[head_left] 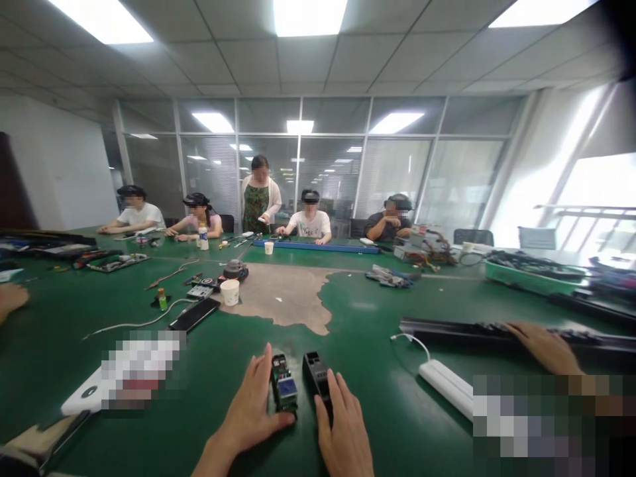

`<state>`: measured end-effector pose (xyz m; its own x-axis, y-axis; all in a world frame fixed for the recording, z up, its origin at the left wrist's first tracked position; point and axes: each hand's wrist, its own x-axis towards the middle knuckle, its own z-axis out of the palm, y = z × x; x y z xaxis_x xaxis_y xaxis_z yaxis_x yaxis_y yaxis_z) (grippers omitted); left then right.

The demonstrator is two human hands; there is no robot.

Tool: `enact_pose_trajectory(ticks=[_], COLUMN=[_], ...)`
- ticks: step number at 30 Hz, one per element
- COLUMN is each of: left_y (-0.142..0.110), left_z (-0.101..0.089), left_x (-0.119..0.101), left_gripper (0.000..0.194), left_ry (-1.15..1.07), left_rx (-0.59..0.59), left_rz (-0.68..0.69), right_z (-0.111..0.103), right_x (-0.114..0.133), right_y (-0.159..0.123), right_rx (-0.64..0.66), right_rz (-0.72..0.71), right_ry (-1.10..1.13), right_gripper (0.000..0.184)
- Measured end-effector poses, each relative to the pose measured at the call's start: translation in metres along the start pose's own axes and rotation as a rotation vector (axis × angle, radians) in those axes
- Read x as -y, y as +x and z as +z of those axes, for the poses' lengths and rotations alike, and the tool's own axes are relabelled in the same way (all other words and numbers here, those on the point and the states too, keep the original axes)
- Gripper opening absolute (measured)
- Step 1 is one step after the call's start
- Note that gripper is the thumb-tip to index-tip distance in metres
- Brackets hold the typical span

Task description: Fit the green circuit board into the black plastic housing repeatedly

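Observation:
A narrow circuit board [285, 387] with a small blue-grey screen lies on the green table in front of me. My left hand [252, 404] is beside it, fingers stretched along its left side and thumb spread across its lower end. To the right lies a long black plastic housing [314, 371] with openings at its far end. The fingers of my right hand [342, 424] lie stretched out along the housing's right side, touching it and covering part of its near end. Both pieces rest on the table, a small gap apart.
A co-worker's hand [546, 348] touches a long black rail [457, 331] at right, near a white adapter [447, 384]. At left lie a partly blurred white device [82, 397], a black slab [195, 314] and a paper cup [230, 293]. Several people sit across the table.

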<state>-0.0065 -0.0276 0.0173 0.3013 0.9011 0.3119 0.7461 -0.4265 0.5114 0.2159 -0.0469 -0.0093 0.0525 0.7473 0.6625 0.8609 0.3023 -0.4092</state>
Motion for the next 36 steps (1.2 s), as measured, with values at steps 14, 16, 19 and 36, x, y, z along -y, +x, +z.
enact_pose_trajectory(ticks=[14, 16, 19, 36], left_y=[-0.002, -0.003, -0.003, 0.001], left_z=[-0.003, -0.005, -0.008, -0.001], left_x=[-0.006, -0.009, -0.011, -0.002], left_gripper=[0.131, 0.132, 0.132, 0.109], left_ry=[-0.084, -0.086, -0.089, 0.082], left_rx=[-0.026, -0.026, -0.027, -0.139], left_rz=[-0.025, 0.001, 0.015, 0.154], right_z=[-0.032, -0.038, -0.037, -0.015], right_x=[0.030, 0.045, 0.063, 0.096], right_y=[0.018, 0.025, 0.030, 0.021], right_rx=[-0.075, -0.060, 0.007, 0.280], right_rz=[0.089, 0.093, 0.073, 0.044], right_ry=[0.210, 0.238, 0.237, 0.027], right_gripper=[0.047, 0.047, 0.042, 0.039])
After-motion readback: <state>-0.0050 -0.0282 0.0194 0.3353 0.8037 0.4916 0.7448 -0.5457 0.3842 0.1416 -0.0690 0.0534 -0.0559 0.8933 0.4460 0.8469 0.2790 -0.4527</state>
